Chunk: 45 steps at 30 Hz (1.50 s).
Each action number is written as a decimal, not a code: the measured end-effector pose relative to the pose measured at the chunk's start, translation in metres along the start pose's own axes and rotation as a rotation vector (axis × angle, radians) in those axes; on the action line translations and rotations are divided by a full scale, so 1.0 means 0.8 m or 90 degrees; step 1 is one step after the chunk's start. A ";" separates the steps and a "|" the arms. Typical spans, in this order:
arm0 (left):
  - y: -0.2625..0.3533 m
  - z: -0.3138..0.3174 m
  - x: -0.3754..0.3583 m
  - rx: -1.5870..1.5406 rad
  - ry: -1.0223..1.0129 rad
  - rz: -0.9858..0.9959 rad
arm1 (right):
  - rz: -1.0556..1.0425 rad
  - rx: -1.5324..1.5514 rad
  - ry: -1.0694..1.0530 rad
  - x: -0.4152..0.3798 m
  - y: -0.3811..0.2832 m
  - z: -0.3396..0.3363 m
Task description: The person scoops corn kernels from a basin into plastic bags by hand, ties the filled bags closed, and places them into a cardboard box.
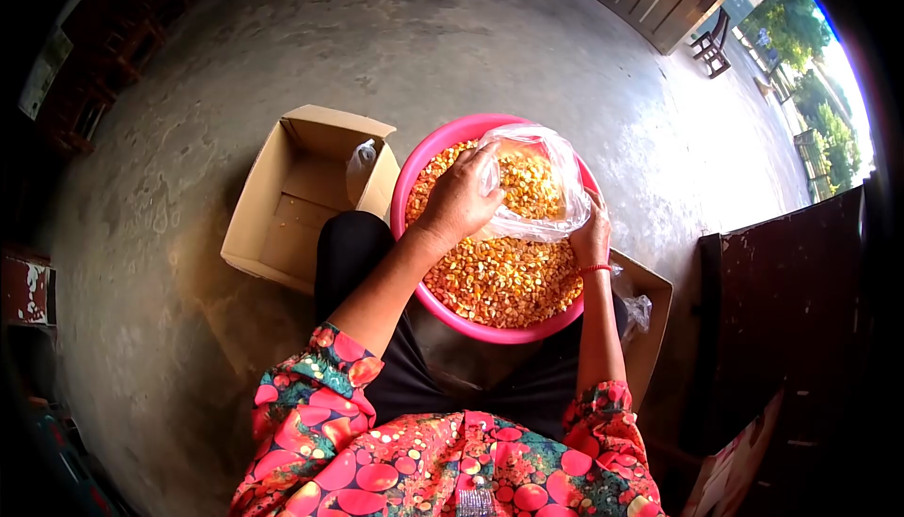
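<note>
A: What is in the hands?

B: A clear bag (546, 222). The left hand (461, 195) has its thumb and fingers closed on the left edge of the film. The right hand (591, 234) is curled at the bag's right side; its fingertips are partly hidden, so I can't tell how tightly it closes.

A: What shape is the bag?

B: Its mouth spreads into a loose, roundish ring. The plastic is thin, shiny and wrinkled, bunching into bright folds along the near edge. Kernels show within the ring, but I can't tell whether they lie inside the bag or show through it.

A: And beneath?

B: A round pink tub (499, 334) with a smooth plastic rim. The bag is over its far half. Kernels (499, 282) fill the tub in a bumpy layer, hard-looking, glossy, yellow to orange. The tub sits between the person's knees; what bears its weight is hidden.

A: What stands around it?

B: To the left, an open cardboard box (252, 199), boxy and matt brown, with a small clear packet (360, 169) at its right side. To the right, another carton (653, 329), partly behind the right arm, with crinkled film (637, 314) in it.

A: The floor?

B: Grey and hard, blotchy and scuffed on the left. The floor (377, 56) shines under glare on the right.
</note>
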<state>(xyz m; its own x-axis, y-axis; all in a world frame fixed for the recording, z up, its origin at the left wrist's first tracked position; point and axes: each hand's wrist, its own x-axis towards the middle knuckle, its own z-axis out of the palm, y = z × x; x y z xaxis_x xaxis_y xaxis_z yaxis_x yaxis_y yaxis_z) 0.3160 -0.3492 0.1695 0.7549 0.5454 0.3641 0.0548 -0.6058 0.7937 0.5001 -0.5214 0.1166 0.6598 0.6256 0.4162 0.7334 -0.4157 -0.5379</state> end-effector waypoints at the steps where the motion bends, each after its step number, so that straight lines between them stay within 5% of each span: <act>1: 0.002 -0.001 -0.001 -0.001 -0.006 -0.011 | 0.004 0.018 -0.004 0.000 0.001 0.002; 6: 0.006 -0.003 -0.002 0.001 0.001 -0.007 | 0.061 0.066 -0.055 0.003 0.019 0.021; 8: 0.009 -0.005 -0.003 0.003 -0.002 -0.012 | -0.032 -0.045 -0.184 0.004 0.013 0.011; 23: 0.010 -0.001 -0.006 -0.001 -0.024 -0.036 | 0.081 -0.012 -0.226 -0.009 0.016 0.010; 26: 0.006 0.000 -0.005 -0.002 -0.025 -0.023 | -0.027 0.028 -0.164 -0.017 0.013 0.009; 31: 0.009 0.003 -0.008 -0.006 -0.028 -0.015 | 0.003 0.020 -0.212 -0.025 0.018 0.004; 34: 0.014 0.004 -0.010 -0.002 -0.043 -0.022 | 0.089 0.155 -0.187 -0.021 0.032 0.015; 37: 0.018 0.002 -0.010 0.006 -0.042 -0.015 | 0.191 0.663 0.010 -0.012 0.000 0.014; 38: 0.017 0.003 -0.009 0.006 -0.041 -0.014 | 0.190 0.662 0.010 -0.007 0.011 0.017; 40: 0.012 0.006 -0.009 -0.004 -0.010 -0.011 | 0.393 0.868 0.089 0.004 0.043 0.027; 45: 0.007 0.010 -0.009 0.015 0.010 0.012 | 0.371 0.988 0.139 0.028 0.007 -0.005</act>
<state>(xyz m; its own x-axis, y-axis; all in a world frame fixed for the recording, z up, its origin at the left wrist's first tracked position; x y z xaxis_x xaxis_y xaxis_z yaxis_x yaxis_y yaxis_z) 0.3161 -0.3610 0.1677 0.7456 0.5431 0.3861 0.0566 -0.6290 0.7754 0.5194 -0.5127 0.1260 0.8744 0.4799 -0.0716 -0.3602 0.5433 -0.7583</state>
